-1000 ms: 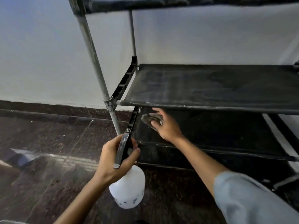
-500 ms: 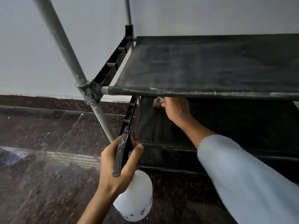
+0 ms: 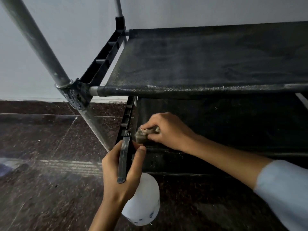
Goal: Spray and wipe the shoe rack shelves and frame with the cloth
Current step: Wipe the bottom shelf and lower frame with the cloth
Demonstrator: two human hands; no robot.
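The black woven-fabric shelf (image 3: 208,64) above my hands looks matt and coarse, dusty along its front hem. The grey metal frame tube (image 3: 38,44) is smooth with a dull sheen, its black plastic corner joint (image 3: 78,94) scuffed. My white plastic spray bottle (image 3: 143,202) is smooth, the crumpled grey cloth (image 3: 143,132) soft, the dark speckled stone floor (image 3: 41,189) polished.

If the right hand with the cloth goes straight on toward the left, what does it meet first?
Most likely the black plastic side rail of the rack: the right hand holds the grey crumpled cloth just beside it. Depth is unclear.
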